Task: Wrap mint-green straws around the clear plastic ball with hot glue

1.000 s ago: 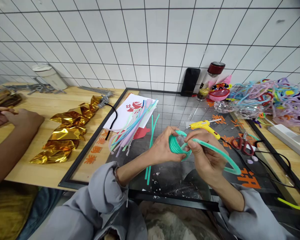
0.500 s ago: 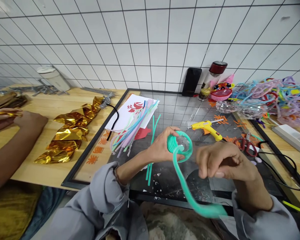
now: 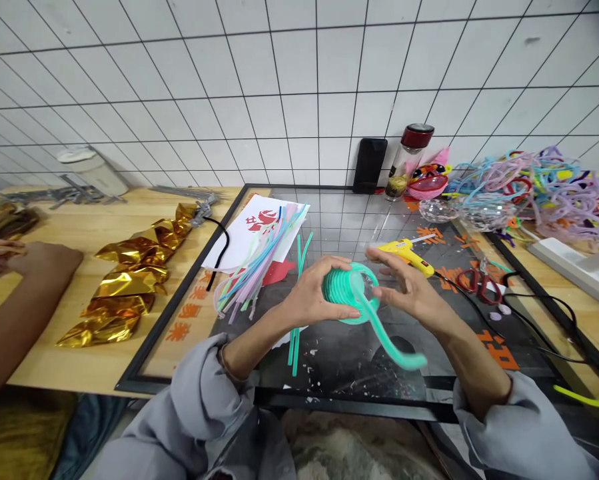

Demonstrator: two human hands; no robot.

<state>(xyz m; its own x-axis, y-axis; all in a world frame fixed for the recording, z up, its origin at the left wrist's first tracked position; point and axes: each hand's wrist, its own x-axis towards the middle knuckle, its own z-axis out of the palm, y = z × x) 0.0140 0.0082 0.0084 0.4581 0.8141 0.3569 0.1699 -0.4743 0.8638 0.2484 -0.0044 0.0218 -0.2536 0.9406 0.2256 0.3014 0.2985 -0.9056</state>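
Observation:
My left hand [image 3: 312, 293] grips a clear ball wound with a teal pipe cleaner coil [image 3: 343, 292] above the dark glass mat [image 3: 339, 360]. The coil's loose teal tail [image 3: 394, 347] hangs down and curls to the right. My right hand [image 3: 408, 288] is just right of the coil, fingers spread, touching its side and holding nothing. A yellow glue gun [image 3: 404, 251] lies right behind that hand.
Pastel pipe cleaners [image 3: 259, 260] lie on white paper, with teal ones [image 3: 299, 293] beside them. Gold foil pieces [image 3: 129, 280] rest on the wooden table, near another person's hand [image 3: 34, 257]. Red scissors [image 3: 474, 281], cables, a bottle [image 3: 406, 160], a phone [image 3: 368, 165] and a tangled pipe-cleaner heap [image 3: 544, 190] sit right.
My right hand let go of the teal tail, swung away, then came back open to the coil. The tail now hangs loose below. The view has shifted slightly.

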